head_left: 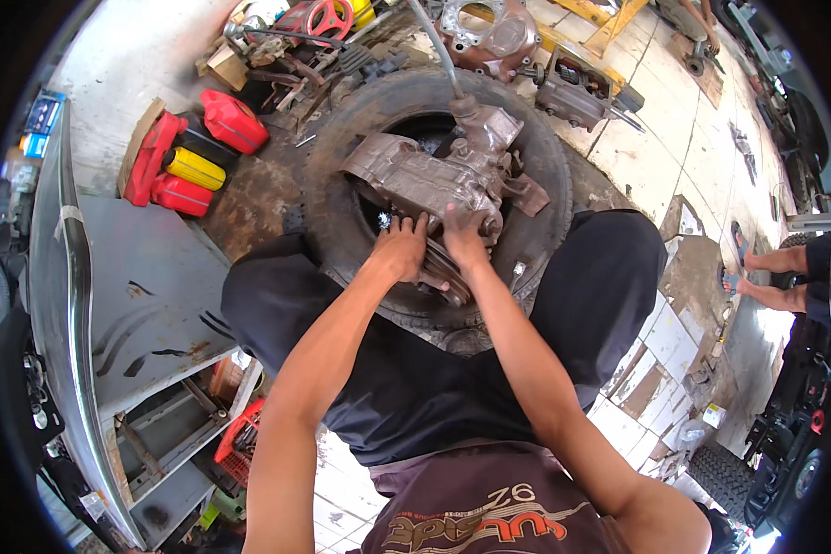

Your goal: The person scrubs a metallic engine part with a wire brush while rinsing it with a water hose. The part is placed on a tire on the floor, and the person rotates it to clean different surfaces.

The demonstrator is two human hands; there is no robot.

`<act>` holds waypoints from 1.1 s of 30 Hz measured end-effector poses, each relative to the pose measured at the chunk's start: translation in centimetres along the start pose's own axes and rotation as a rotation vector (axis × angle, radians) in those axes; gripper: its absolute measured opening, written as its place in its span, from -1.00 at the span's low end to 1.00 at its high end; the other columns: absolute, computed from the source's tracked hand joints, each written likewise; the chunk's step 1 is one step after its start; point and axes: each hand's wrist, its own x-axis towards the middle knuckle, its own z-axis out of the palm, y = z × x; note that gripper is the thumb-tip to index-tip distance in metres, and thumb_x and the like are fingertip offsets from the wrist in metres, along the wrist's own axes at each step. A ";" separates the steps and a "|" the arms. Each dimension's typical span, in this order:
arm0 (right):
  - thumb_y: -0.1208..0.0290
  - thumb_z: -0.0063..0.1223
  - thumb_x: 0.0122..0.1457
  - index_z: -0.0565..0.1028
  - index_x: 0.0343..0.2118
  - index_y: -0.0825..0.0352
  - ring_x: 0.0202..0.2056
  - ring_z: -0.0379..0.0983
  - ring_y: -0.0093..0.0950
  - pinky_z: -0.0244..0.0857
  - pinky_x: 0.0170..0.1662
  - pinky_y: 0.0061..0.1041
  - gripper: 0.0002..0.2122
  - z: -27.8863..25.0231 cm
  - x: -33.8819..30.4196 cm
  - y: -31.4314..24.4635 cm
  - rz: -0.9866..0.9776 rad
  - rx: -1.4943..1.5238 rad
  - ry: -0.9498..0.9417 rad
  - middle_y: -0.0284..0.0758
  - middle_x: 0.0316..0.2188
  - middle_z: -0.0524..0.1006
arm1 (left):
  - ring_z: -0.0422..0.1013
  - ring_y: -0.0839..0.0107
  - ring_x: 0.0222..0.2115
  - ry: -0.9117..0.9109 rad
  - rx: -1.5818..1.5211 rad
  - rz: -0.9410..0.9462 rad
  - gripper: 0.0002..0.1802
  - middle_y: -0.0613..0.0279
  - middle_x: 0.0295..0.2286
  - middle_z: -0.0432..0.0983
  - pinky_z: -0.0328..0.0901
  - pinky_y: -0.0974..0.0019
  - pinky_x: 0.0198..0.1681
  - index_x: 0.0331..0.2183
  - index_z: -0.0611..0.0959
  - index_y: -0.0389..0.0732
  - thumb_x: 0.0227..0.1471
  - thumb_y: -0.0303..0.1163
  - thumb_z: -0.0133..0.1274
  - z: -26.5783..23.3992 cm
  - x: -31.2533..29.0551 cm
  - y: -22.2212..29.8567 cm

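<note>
A greasy brown-grey gearbox housing (402,175) lies across a black tyre (328,175) between my knees. A long shift lever (434,42) rises from its far end. At its near side sits a round, grooved drum-like part (445,275), partly covered by my hands. My left hand (403,251) grips the near left of this part, its fingertips against the housing's lower edge. Over the housing's near right corner, beside the same drum-like part, my right hand (464,237) is closed. The undersides of both grips are hidden.
Beyond the tyre lie a bell-shaped casting (499,42) and an opened gearbox (574,92). Red containers (234,120) and a yellow container (194,168) stand left. A grey metal panel (148,286) borders that side. Another person's feet (737,268) are at right; another person's hand (714,42) shows far right.
</note>
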 end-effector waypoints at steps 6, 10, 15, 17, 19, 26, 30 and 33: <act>-0.46 -0.31 0.13 -0.42 0.39 0.23 0.33 -0.45 0.35 -0.42 0.33 0.18 0.03 0.7 -3.1 -2.5 0.113 -0.297 -0.113 0.52 0.24 -0.18 | 0.01 -0.27 0.26 -0.012 0.005 -0.010 0.67 -0.28 0.21 0.11 0.09 -0.14 0.25 0.31 -0.04 -0.36 -0.62 0.42 0.39 0.7 0.1 -0.6; -0.47 -0.28 0.11 -0.45 0.38 0.23 0.33 -0.45 0.29 -0.40 0.33 0.08 0.07 0.0 -0.9 -1.6 0.122 -0.122 -0.096 0.47 0.26 -0.29 | 0.00 -0.26 0.27 -0.007 -0.010 -0.006 0.66 -0.28 0.22 0.08 0.09 -0.14 0.25 0.32 -0.05 -0.34 -0.61 0.41 0.40 0.1 0.1 -0.1; -0.42 -0.21 0.14 -0.48 0.35 0.39 0.37 -0.16 0.02 -0.17 0.36 -0.37 0.10 -0.2 -0.8 -1.0 0.133 -0.143 -0.071 0.25 0.33 -0.07 | 0.02 -0.25 0.25 -0.015 -0.022 -0.004 0.64 -0.29 0.22 0.08 0.09 -0.16 0.25 0.30 -0.04 -0.37 -0.59 0.39 0.40 -0.1 -0.1 0.0; -0.42 -0.23 0.14 -0.48 0.36 0.35 0.38 -0.29 0.09 -0.26 0.37 -0.23 0.09 -1.2 1.1 0.8 0.084 0.038 -0.099 0.23 0.34 -0.12 | 0.03 -0.25 0.24 -0.007 -0.027 0.002 0.63 -0.31 0.22 0.07 0.10 -0.17 0.25 0.30 -0.03 -0.39 -0.58 0.39 0.40 -0.4 -0.2 0.3; -0.43 -0.27 0.14 -0.49 0.36 0.28 0.38 -0.32 0.15 -0.33 0.37 -0.06 0.06 -0.7 0.2 0.3 0.085 -0.009 -0.118 0.22 0.35 -0.12 | 0.03 -0.25 0.25 -0.001 -0.014 -0.022 0.63 -0.32 0.21 0.08 0.09 -0.17 0.25 0.30 -0.04 -0.39 -0.59 0.38 0.41 -0.1 -0.4 0.0; -0.53 -0.35 0.06 -0.43 0.40 0.01 0.34 -0.49 0.30 -0.50 0.32 0.19 0.02 -1.2 2.5 1.9 0.128 0.001 -0.049 0.34 0.32 -0.35 | 0.00 -0.26 0.26 -0.014 -0.039 -0.001 0.60 -0.33 0.21 0.09 0.08 -0.19 0.25 0.29 0.00 -0.39 -0.57 0.36 0.41 -0.7 -0.3 0.6; -0.53 -0.36 0.07 -0.45 0.40 -0.01 0.34 -0.56 0.30 -0.51 0.32 0.20 0.01 0.3 -0.5 0.2 0.185 -0.184 -0.084 0.35 0.33 -0.35 | 0.01 -0.25 0.26 0.008 -0.045 -0.009 0.60 -0.33 0.20 0.11 0.08 -0.19 0.25 0.29 0.00 -0.38 -0.56 0.36 0.42 0.1 -0.5 -0.4; -0.53 -0.34 0.07 -0.43 0.40 -0.03 0.33 -0.59 0.31 -0.51 0.32 0.19 0.01 -0.9 2.1 0.9 0.122 0.009 -0.029 0.39 0.30 -0.47 | 0.03 -0.25 0.25 0.015 -0.047 0.002 0.61 -0.32 0.19 0.13 0.10 -0.18 0.23 0.29 0.00 -0.39 -0.58 0.36 0.42 0.0 -0.2 0.0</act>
